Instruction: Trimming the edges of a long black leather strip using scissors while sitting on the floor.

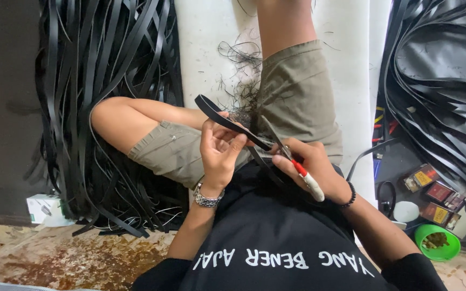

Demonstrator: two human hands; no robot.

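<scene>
Trimming a black strap point(227, 123) with scissors point(289, 156), blades close to fingers.

Left hand point(218, 153) pinching the strap above the lap, right hand point(311, 167) clenched around the scissors' handles, blades meeting the strap just beside the left fingertips point(238, 141). Possible risks: nicking a fingertip if the strap slips in the pinch; crooked edge if the long free end twists; cut scraps point(241, 97) landing on the shorts point(292, 91) and getting lost among the strap pile point(103, 54) on the floor.
</scene>
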